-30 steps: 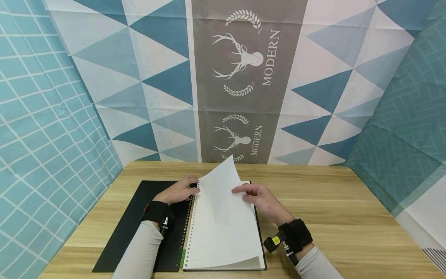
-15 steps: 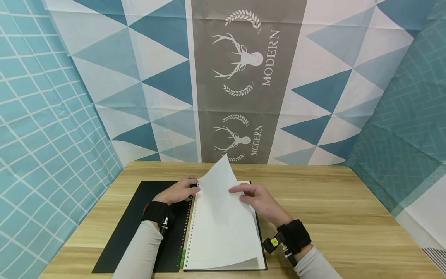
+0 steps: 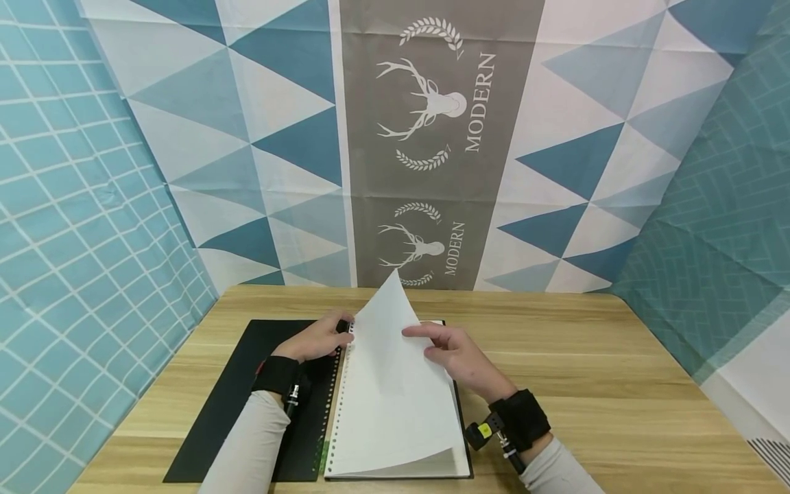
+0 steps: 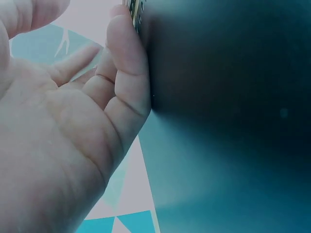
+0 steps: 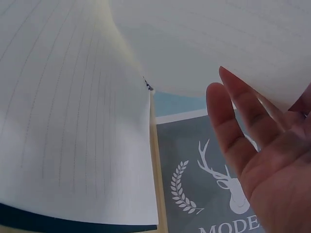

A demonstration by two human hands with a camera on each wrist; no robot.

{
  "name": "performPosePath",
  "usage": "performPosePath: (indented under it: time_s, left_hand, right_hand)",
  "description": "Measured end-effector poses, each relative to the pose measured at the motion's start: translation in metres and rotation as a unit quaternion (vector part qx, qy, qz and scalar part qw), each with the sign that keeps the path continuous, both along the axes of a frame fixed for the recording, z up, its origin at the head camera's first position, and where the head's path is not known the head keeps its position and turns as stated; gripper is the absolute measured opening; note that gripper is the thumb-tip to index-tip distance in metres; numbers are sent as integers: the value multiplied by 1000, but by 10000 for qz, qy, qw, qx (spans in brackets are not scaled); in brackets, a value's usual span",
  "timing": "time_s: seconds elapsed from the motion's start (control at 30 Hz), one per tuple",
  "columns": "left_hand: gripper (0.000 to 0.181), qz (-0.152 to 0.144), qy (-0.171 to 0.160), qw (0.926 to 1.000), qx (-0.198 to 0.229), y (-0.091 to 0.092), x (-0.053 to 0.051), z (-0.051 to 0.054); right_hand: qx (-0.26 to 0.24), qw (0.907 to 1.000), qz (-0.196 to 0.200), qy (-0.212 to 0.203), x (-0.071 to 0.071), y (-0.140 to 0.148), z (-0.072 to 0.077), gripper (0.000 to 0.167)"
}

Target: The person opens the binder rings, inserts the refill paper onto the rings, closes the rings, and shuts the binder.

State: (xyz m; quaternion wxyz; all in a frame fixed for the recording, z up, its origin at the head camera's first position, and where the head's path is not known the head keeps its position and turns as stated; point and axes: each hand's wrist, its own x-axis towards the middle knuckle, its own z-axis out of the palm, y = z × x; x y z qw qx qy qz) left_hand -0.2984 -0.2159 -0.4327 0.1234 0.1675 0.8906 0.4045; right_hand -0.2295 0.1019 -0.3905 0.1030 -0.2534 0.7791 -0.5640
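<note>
An opened loose-leaf notebook [image 3: 459, 466] with a punched black cover [image 3: 216, 425] lies on the table. Its top sheet [image 3: 382, 391], white with holes along the left edge, rises in a curve, upper corner pointing up. My left hand [image 3: 315, 338] rests at the upper part of the binding, fingertips touching the sheet's holed edge. In the left wrist view, its thumb is apart from the bent outer fingers, which lie against the black cover. My right hand [image 3: 457, 353] pinches the sheet's right edge; in the right wrist view, lined paper [image 5: 82, 121] shows below the raised sheet.
The wooden table [image 3: 586, 370] extends to the right of the notebook. Behind it hangs a patterned cloth [image 3: 426, 137] with deer heads and triangles. A tile-patterned cloth [image 3: 74, 240] stands on the left. A small green piece [image 3: 324, 453] shows at the binding's lower end.
My right hand has moved slightly left with the sheet's edge, and the sheet's upper corner has tilted further left. The left hand stays almost where it was.
</note>
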Motion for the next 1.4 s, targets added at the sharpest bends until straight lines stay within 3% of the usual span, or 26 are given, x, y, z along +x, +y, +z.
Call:
performPosePath:
  time_s: [0.2,0.53,0.8,1.03,1.27,1.4]
  left_hand:
    - [50,-77,-85,9999,118,-2,1,1]
    - [53,-29,-415,9978,524,-6,-4,-3]
    - [58,87,-776,9925,936,-9,-3,-5]
    - [67,92,-807,9945,659,-6,-2,-5]
    - [66,-161,-385,9986,333,0,-1,-3]
    - [66,-182,-340,9991,193,0,-2,-5]
  right_hand:
    - [-76,9996,272,-94,0,-1,-1,48]
    - [-21,9998,219,-7,1,0,-2,48]
    - [11,9998,201,15,1,2,-2,49]
    - [175,9998,28,-15,-1,3,-4,49]
    - [306,9989,-342,-113,-3,6,-1,44]
    - [621,9970,-426,-179,-5,11,3,40]
